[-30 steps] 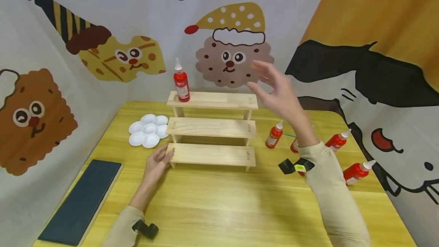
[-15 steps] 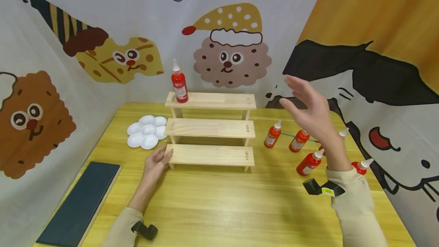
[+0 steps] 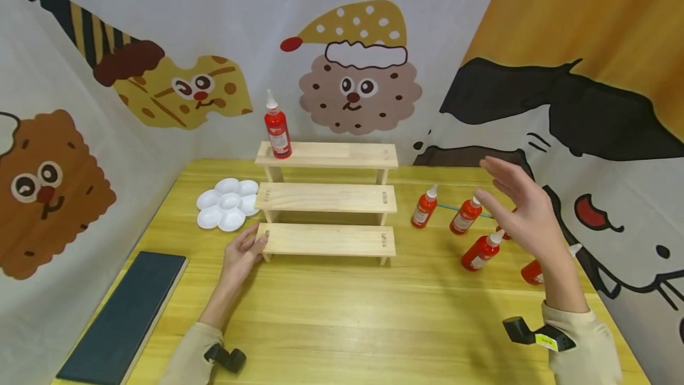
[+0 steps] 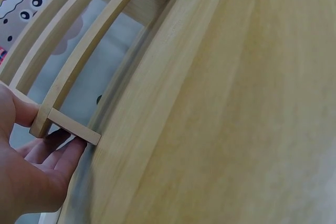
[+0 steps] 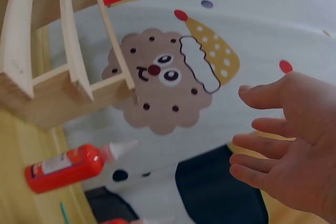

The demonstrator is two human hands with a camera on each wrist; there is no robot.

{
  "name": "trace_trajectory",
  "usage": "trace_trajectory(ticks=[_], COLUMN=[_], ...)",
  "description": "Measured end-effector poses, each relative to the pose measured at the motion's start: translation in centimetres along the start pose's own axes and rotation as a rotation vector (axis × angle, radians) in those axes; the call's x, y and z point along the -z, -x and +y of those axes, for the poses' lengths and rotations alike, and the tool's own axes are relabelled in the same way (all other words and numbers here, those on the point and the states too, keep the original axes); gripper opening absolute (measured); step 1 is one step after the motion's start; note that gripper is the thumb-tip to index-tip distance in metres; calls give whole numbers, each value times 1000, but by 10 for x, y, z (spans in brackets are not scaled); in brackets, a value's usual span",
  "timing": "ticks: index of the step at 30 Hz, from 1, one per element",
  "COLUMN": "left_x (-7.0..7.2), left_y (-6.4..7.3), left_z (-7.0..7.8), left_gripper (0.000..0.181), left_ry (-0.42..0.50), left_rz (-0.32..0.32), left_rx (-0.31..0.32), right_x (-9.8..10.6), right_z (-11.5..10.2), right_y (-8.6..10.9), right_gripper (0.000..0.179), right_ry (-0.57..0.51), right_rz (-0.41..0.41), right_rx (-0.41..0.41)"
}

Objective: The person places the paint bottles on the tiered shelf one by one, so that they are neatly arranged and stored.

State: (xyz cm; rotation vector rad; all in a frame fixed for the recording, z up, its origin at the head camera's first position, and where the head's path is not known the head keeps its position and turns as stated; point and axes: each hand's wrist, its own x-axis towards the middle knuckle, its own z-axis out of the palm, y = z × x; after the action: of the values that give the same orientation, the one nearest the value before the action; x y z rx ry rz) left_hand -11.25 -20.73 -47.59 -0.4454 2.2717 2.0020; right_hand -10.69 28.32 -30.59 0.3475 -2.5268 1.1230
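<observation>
A three-step wooden display rack [image 3: 326, 198] stands on the table. My left hand [image 3: 240, 257] holds the left end of its lowest step; in the left wrist view, the thumb lies near the step's upper edge and the fingers go round the side support [image 4: 76, 126]. One red squeeze bottle [image 3: 278, 134] with a white nozzle stands upright at the left of the top step. My right hand [image 3: 526, 212] is in the air, fingers apart and holding nothing, over several more red bottles [image 3: 482, 251] on the table to the right. It partly covers some of them.
A white flower-shaped paint palette [image 3: 228, 204] lies left of the rack. Nearer on the left is a dark flat board [image 3: 125, 314]. A thin teal stick [image 3: 447, 207] lies behind the bottles. A printed cloth [image 3: 214, 16] hangs behind and beside the table.
My right hand has moved right and down, from beside the top step to over the bottles on the right. My left hand keeps its hold on the rack.
</observation>
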Motion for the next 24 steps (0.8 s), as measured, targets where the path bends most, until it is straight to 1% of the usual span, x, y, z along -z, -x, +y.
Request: trace_trajectory(ticks=[5, 12, 17, 24], left_x=[-1, -1, -2, -2], left_y=[1, 2, 2, 3], left_z=[2, 2, 2, 2], left_gripper=[54, 53, 52, 53], left_ry=[16, 11, 25, 18], left_rz=[6, 12, 17, 15], left_rx=[-1, -3, -2, -3], right_x=[4, 5, 0, -8], right_z=[19, 45, 61, 81], right_y=[19, 46, 63, 81], right_gripper=[61, 62, 63, 61], right_ry=[16, -24, -79, -103], right_rz=[-16, -28, -55, -92], right_rx=[-32, -74, -90, -95])
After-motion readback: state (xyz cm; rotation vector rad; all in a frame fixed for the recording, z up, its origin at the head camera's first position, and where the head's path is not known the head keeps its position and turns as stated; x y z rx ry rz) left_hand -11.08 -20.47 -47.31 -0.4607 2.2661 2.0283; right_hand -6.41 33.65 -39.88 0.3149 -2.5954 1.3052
